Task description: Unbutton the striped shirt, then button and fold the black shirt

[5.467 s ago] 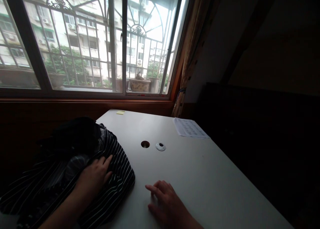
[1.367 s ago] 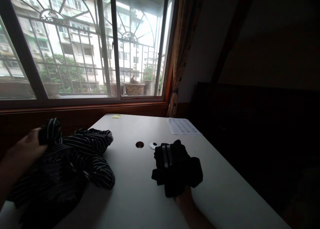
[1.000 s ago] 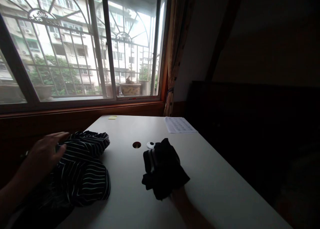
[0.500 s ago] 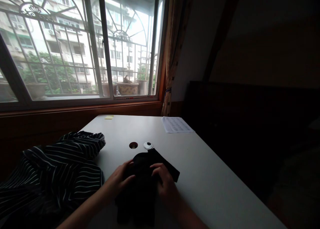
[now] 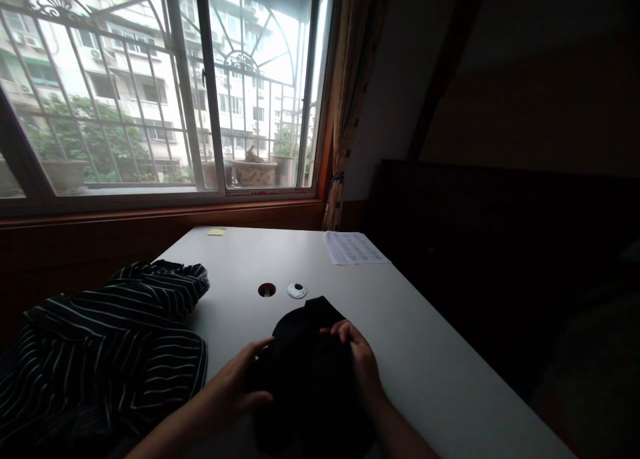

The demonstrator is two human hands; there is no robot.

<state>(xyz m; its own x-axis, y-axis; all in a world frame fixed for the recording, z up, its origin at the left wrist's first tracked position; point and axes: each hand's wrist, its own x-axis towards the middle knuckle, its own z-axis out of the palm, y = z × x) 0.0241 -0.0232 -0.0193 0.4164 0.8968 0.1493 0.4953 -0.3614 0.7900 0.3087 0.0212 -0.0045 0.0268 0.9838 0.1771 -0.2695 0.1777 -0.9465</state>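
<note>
Step in hand, as judged: positioning the black cloth [image 5: 310, 385] with both hands. The black cloth is at the near middle of the table [image 5: 430, 379], between the hands; whether its underside rests on the surface cannot be told

Left hand [image 5: 233, 382]: at the left edge of the black cloth, thumb and fingers spread apart, tips touching it. Whether any fabric is pinched cannot be told

Right hand [image 5: 363, 359]: fingers curled over the upper right edge, apparently grasping the fabric; thumb hidden

Surroundings: the striped cloth [image 5: 115, 352] lies in a heap to the left, apart from the black cloth. The hole [image 5: 267, 289] and cap [image 5: 297, 290] are just beyond it, the paper [image 5: 355, 247] at the far edge

Next move, as judged: calls for a secure hold on both edges and even tension, so that the folds can be evened out
</note>
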